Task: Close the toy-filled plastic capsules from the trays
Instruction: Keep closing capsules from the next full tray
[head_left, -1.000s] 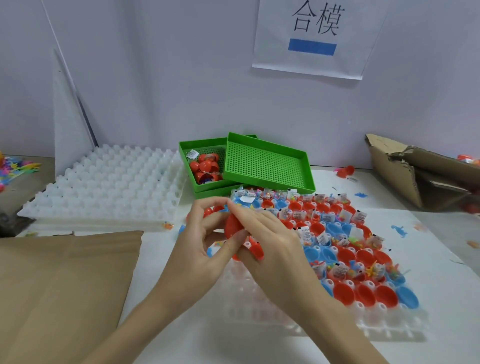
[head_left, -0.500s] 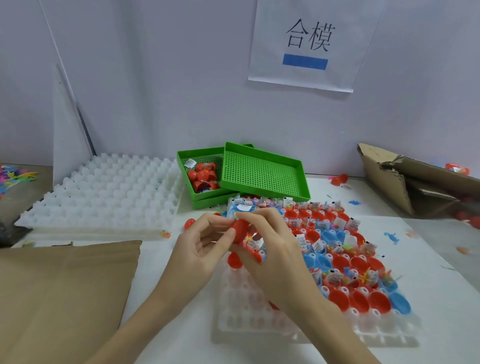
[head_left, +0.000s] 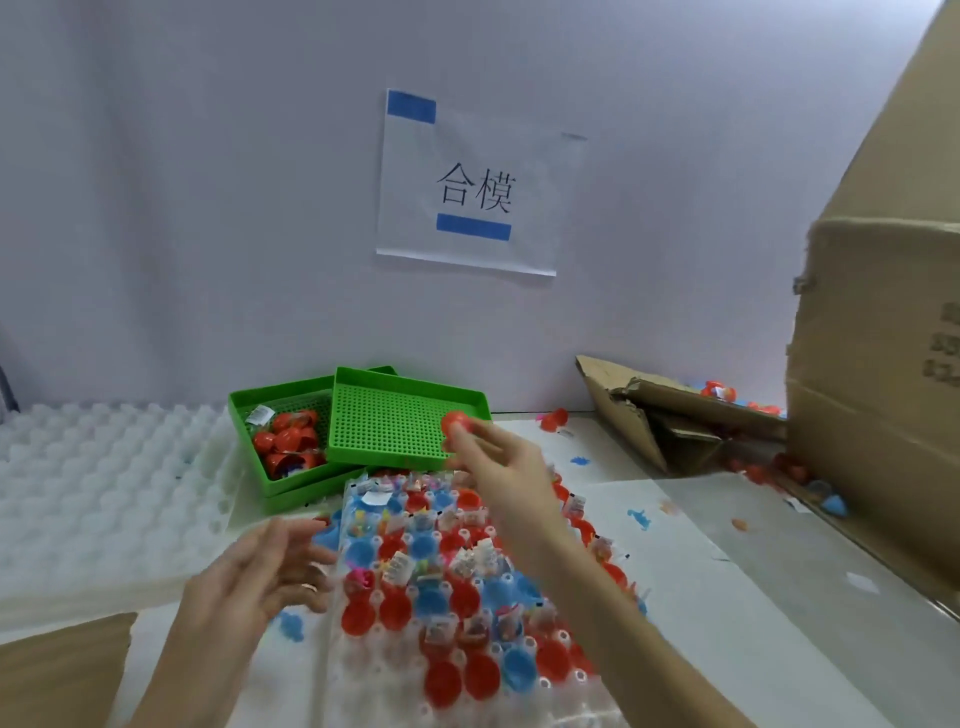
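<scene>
the right hand (head_left: 498, 462) reaches out above the far end of the clear capsule tray (head_left: 467, 696) and pinches a closed red capsule (head_left: 456, 422) at its fingertips, the capsule showing in front of the near right corner of the empty green mesh tray (head_left: 400, 418). the left hand (head_left: 254, 577) hovers at the left edge of the capsule tray with its fingers spread loosely and nothing in them; it is blurred, so whether it touches the tray i cannot tell. the capsule tray lies on the white table (head_left: 727, 566) and holds rows of open red and blue capsule halves (head_left: 441, 587), many with small toys and paper slips inside. just behind the capsule tray, a second green tray (head_left: 249, 415) sits partly under the mesh one and holds a heap of red capsules (head_left: 285, 441). left of the capsule tray lies a stack of white moulded trays (head_left: 104, 493), with a brown cardboard sheet (head_left: 62, 670) nearer the camera. right of the capsule tray stands a large cardboard box (head_left: 872, 389), and a torn cardboard carton (head_left: 649, 410) lies beside it with loose red and blue pieces around it. on the wall behind hangs a paper sign (head_left: 467, 182) with two characters and blue strips.
</scene>
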